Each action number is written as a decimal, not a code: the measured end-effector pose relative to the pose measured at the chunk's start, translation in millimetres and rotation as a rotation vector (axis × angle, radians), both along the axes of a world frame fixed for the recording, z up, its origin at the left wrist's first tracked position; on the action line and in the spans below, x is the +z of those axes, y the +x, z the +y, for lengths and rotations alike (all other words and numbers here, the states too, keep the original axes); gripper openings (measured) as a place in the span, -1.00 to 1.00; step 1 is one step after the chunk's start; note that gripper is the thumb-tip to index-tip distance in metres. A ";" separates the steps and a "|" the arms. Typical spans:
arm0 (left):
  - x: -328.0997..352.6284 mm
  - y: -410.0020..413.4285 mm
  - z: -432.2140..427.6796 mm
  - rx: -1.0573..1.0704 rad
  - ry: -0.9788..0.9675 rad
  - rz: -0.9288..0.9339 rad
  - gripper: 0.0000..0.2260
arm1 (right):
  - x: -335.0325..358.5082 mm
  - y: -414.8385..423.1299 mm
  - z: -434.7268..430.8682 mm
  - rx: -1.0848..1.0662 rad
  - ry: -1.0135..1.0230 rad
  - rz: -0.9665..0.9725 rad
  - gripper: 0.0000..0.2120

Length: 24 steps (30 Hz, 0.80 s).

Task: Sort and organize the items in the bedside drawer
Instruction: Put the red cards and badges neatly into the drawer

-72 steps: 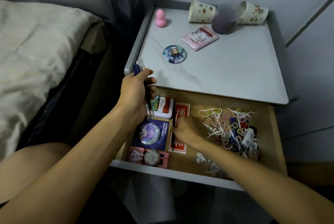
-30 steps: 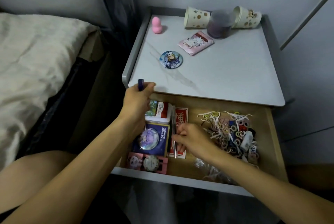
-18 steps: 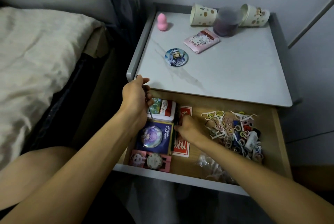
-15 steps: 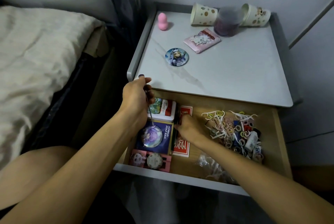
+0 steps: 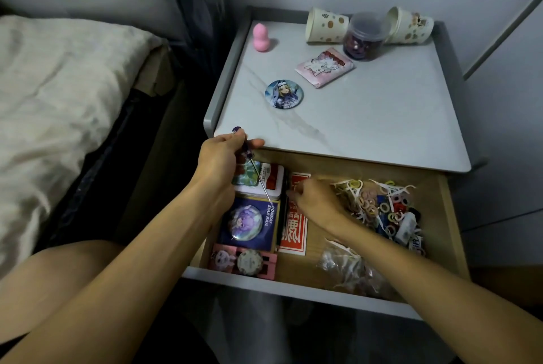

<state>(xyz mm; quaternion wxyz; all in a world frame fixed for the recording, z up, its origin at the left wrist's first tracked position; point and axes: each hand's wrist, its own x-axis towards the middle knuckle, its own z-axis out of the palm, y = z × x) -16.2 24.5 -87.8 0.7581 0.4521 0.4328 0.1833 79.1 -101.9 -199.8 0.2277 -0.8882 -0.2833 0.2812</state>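
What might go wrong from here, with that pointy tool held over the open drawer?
1. The left hand holds the screwdriver tip-down just above the blue badge card; a slip could scratch it or jab the right hand close by.
2. The right hand works beside the loose pile of hair ties and floss picks; a careless sweep might scatter them.

Bed left of nightstand. On its top: sponge rear left; jar at rear between left cup and right cup, both lying on their sides; packet before the jar; badge front left of the packet. In the open drawer below: tin, card and small card in a column, back to front, at left; envelope just right of them; hair ties at right; bag front right.
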 end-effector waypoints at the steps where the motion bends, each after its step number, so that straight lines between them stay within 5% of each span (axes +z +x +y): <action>1: -2.5 0.7 1.1 -0.030 0.006 0.007 -0.87 | 11.5 -0.3 -3.5 -0.026 0.086 0.001 -0.70; 4: -12.3 3.1 0.8 -0.216 0.072 0.064 -0.83 | 52.6 -8.9 -14.1 -0.085 0.449 0.360 -0.72; 7: -17.9 4.4 -5.5 -0.325 0.092 0.068 -0.85 | 68.9 -20.8 -14.0 -0.065 0.576 0.594 -0.84; 10: -18.2 1.7 -3.6 -0.424 0.118 0.106 -0.87 | 62.4 -27.7 -11.7 -0.048 0.573 0.530 -0.88; 15: -16.3 -12.5 15.2 -0.616 1.235 0.969 -0.66 | 33.3 -30.6 -29.3 -0.092 0.343 0.493 -0.77; 24: -32.4 -7.5 7.6 -0.801 1.208 1.016 -0.72 | -38.1 0.0 1.0 -0.191 0.069 0.057 -0.79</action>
